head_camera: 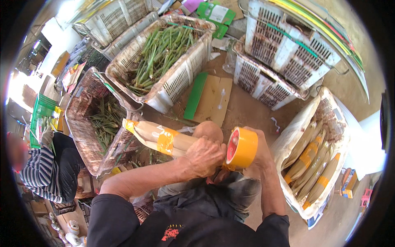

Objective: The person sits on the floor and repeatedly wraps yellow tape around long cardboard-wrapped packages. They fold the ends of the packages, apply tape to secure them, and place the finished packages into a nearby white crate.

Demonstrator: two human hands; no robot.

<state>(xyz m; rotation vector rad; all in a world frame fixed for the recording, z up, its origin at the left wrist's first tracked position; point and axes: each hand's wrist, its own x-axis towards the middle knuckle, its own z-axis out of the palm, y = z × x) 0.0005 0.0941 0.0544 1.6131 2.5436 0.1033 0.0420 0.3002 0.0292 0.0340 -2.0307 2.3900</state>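
Observation:
My left hand is closed around a long bundle wrapped in brown paper. Yellow packing tape bands the bundle's middle, and more of it covers the far left end. My right hand grips a thick roll of yellow packing tape from its right side, with the roll's red core facing my left hand. A strip of tape shows just below the roll, at the bundle's near end. My left hand hides that end, and what is inside the paper cannot be seen. Both hands are above my lap, next to my bare knee.
White crates of green stalks stand ahead and left. Wrapped bundles lie in a crate at right. Stacked crates stand ahead right. Flattened cardboard lies on the floor. Another person sits at far left.

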